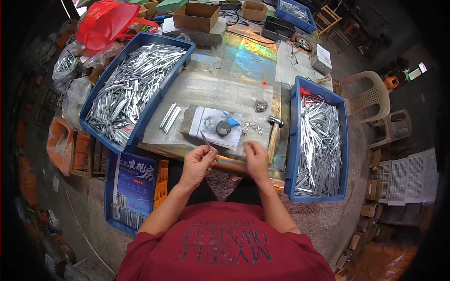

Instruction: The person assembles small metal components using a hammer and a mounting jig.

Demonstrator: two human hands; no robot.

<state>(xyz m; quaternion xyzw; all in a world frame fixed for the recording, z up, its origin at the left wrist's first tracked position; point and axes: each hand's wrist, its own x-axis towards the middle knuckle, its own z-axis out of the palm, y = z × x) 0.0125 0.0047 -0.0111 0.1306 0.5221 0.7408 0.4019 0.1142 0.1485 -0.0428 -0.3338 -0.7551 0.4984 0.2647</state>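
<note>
The right grip (255, 158) is blurred — details unclear.

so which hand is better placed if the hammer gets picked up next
Probably the right hand: it is close to the hammer, just left of the handle, though whether it holds something small is unclear. The left hand is farther away and holds a thin strip.

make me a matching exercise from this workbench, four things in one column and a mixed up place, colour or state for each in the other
1. hammer
2. large plastic bag
3. left hand
4. dark cylinder

a. on the white paper
b. beside the right-hand blue tub, on its left
c. bright red
d. holding a thin piece

Right pairs: 1-b, 2-c, 3-d, 4-a
</note>
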